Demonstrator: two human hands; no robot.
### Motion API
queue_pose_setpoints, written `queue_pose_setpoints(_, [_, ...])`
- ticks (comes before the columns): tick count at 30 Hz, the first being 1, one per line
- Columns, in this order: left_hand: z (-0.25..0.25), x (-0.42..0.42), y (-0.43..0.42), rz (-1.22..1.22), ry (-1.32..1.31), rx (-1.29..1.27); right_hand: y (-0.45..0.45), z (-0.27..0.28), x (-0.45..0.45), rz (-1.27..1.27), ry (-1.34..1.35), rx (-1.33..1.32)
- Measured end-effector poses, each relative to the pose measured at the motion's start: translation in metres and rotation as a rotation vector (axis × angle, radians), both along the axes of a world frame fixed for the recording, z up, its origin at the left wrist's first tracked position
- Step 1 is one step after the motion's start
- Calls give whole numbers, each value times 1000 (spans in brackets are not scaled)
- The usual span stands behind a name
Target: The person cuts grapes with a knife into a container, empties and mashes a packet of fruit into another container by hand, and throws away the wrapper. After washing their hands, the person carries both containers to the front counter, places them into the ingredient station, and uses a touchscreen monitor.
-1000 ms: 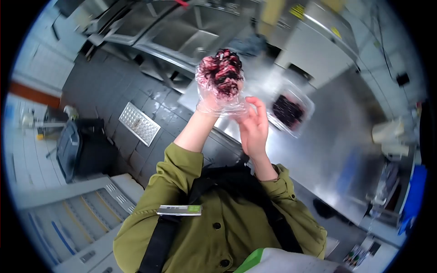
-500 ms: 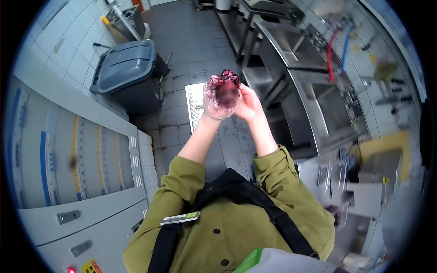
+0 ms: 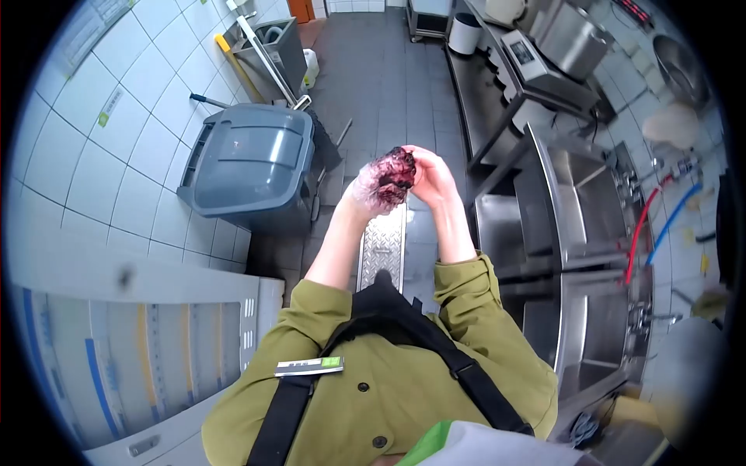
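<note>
Inside a clear plastic glove, my left hand (image 3: 364,194) is wrapped round a dark red and pink, wet-looking clump (image 3: 395,177), whose exact nature I cannot make out. The clump sits at the middle of the view, above the floor. My right hand (image 3: 432,180) is bare and curved against the clump's right side, its fingertips at the upper edge and partly hidden behind it. Both forearms stretch forward from green sleeves.
A lidded grey bin (image 3: 252,159) stands left of my hands, near a tiled wall. Metal sinks (image 3: 594,202) with red and blue hoses line the right. A metal floor plate (image 3: 382,248) lies below my hands. A grey cabinet (image 3: 175,419) is at the lower left.
The view has turned from the metal counter and tray of dark red pieces to the bin and aisle. My right hand has moved from the plastic's lower edge to the clump's side.
</note>
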State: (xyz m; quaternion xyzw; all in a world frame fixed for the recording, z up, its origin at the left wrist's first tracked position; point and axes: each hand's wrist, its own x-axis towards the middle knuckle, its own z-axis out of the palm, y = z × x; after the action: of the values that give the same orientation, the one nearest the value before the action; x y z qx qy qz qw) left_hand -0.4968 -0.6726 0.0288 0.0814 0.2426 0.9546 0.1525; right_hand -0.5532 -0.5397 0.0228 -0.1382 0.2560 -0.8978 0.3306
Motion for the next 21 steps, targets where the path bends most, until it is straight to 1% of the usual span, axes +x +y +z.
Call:
queue_pose_setpoints(1, [6,-15,-9,-101,41,84,-4,4,-18,17,2,-5])
queue_pose_setpoints(2, [12,-27,-13,-25,33,23,-9,7,-33,37,5,-11])
queue_pose_setpoints(4, [23,-46,-22,125,19,-105,-1,23,-73,46,-4,-105])
queue_pose_setpoints(5, [18,-53,-35,158,-56,-117,-2,51,-78,-69,133,2])
queue_pose_setpoints(6, [14,-63,-41,184,-79,-104,-7,63,-85,-164,167,170])
queue_pose_setpoints(8, [4,-81,-47,226,-128,-67,-12,72,-102,-141,228,261])
queue_pose_setpoints(9, [-14,-105,-65,195,-14,-56,-19,70,-116,-141,259,318])
queue_pose_setpoints(10, [-6,-109,-65,401,-145,-202,-24,67,-123,-143,284,366])
queue_pose_setpoints(12, [-25,-124,-87,348,-233,-142,-36,55,-135,-153,297,446])
queue_pose_setpoints(13, [-35,-126,-102,239,-152,-146,-44,47,-141,-160,289,477])
queue_pose_setpoints(14, [-47,-129,-112,223,-131,-103,-52,39,-147,-166,279,508])
queue_pose_setpoints(16, [-69,-131,-129,184,-90,-19,-65,15,-159,-130,196,483])
queue_pose_setpoints(18, [-106,-147,-144,98,-116,80,-81,-18,-184,-121,129,495])
queue_pose_setpoints(20, [-160,-169,-156,85,-96,238,-96,-46,-203,-72,-19,448])
queue_pose_setpoints(21, [-181,-180,-160,110,-195,258,-104,-62,-213,-90,-107,469])
